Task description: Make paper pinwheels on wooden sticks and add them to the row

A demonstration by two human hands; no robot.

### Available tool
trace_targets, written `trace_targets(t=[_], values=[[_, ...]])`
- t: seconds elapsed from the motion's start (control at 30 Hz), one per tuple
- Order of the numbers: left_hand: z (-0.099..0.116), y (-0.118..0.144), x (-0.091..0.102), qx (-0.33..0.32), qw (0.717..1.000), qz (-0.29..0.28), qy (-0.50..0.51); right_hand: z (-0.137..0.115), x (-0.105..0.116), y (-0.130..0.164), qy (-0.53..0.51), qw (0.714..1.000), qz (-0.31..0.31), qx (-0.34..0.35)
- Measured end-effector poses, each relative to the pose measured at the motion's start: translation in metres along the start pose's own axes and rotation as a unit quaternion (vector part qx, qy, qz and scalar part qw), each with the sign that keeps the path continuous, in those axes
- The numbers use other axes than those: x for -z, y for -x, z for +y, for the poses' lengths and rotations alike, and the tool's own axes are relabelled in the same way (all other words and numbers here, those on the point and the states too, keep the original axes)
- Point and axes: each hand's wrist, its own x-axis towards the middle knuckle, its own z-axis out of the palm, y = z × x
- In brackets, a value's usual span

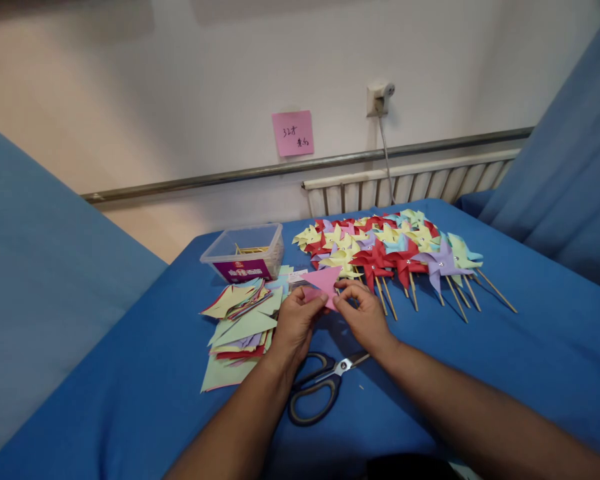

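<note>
A pink piece of paper [324,280] with pointed corners is held up above the table between my two hands. My left hand [300,313] is closed on its lower left part, the thumb lying across the front. On the right edge, my right hand [363,310] pinches the same paper between thumb and fingers. Dark-handled scissors [325,383] lie below my hands, partly open, their blade tips reaching towards my right wrist. Just left of my left hand is a stack of coloured paper pieces [243,330], several of them cut.
Many finished paper pinwheels [375,257] on wooden sticks lie at the back right. A clear plastic box [250,243] holding thin sticks stands at the back left. Blue cloth [145,373] covers the table. Behind are a radiator [410,183] and a wall socket [379,100] with a cord.
</note>
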Motion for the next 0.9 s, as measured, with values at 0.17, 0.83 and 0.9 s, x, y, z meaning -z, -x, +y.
trace_targets(t=[0.17,0.83,0.9], values=[[-0.001,-0.002,0.001,0.0,1.0,0.0,-0.005,-0.001,-0.001,0.001,-0.005,1.0,-0.005,-0.006],[0.01,-0.002,0.014,0.06,0.973,-0.111,-0.194,-0.007,0.032,-0.022,-0.22,0.931,-0.193,-0.219],[0.01,-0.002,0.014,0.046,0.965,-0.114,-0.231,-0.008,0.03,-0.018,-0.22,0.924,-0.218,-0.223]])
